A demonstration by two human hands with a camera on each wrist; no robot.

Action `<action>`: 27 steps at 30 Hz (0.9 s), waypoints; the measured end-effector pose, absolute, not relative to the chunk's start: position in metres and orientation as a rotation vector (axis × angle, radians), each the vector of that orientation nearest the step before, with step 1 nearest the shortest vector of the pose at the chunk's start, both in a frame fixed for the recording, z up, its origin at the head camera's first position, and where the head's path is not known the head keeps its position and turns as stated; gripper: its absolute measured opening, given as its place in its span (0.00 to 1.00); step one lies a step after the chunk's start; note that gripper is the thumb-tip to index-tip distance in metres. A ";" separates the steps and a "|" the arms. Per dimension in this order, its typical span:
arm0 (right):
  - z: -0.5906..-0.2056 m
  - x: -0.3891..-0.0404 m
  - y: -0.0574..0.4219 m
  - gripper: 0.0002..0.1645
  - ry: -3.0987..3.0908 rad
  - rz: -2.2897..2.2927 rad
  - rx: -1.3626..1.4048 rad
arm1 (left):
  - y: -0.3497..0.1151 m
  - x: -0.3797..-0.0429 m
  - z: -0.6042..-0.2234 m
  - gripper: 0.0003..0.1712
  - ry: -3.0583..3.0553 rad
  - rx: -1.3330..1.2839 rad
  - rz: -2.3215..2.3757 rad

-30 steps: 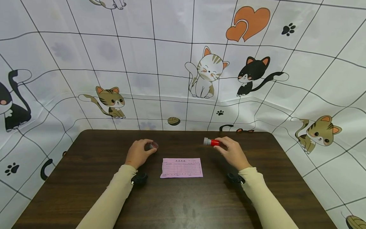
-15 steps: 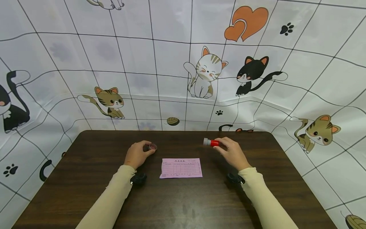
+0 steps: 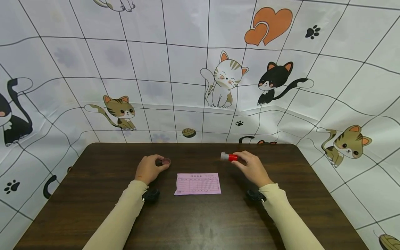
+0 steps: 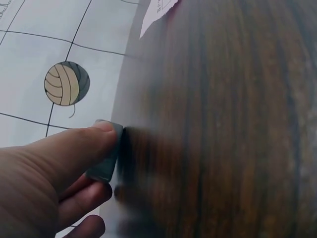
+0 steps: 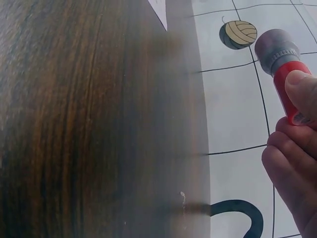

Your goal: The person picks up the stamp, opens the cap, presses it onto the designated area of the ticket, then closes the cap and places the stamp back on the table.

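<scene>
My left hand (image 3: 148, 169) pinches a small translucent grey cap (image 3: 166, 161) between thumb and fingers, at table level left of the pink paper. In the left wrist view the thumb presses on one side of the cap (image 4: 105, 158). My right hand (image 3: 252, 167) grips a red stamp (image 3: 232, 157) by its red body, its grey round head pointing left. Thumb and fingertips hold that stamp (image 5: 287, 82) in the right wrist view, and its grey head points away from the palm. Between the hands lies a pink printed form (image 3: 198, 184), flat on the table.
The dark wooden table (image 3: 200, 215) has rounded far corners. Behind it hangs a white sheet (image 3: 150, 62) with grid lines, cats and hearts. A black wrist device (image 3: 151, 195) sits on the left wrist, another black device (image 3: 256, 195) on the right.
My right hand has shifted slightly left with the stamp. The left hand and cap have moved a little. The form stays in place.
</scene>
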State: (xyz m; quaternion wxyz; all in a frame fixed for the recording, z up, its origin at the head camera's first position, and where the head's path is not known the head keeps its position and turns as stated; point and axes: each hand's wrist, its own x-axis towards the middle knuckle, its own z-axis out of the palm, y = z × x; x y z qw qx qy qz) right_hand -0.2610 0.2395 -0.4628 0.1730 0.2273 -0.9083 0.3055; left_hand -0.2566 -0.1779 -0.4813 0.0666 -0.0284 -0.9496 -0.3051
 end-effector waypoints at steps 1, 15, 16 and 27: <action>-0.463 -0.261 0.239 0.18 -2.578 0.865 0.643 | -0.178 -0.256 -0.481 0.25 -2.863 -0.085 -0.920; -0.463 -0.258 0.240 0.19 -2.582 0.870 0.633 | -0.180 -0.257 -0.483 0.24 -2.867 -0.064 -0.906; -0.463 -0.258 0.240 0.19 -2.578 0.871 0.633 | -0.180 -0.257 -0.483 0.25 -2.869 -0.064 -0.909; -0.463 -0.257 0.242 0.19 -2.571 0.868 0.626 | -0.182 -0.254 -0.483 0.33 -2.841 -0.111 -0.939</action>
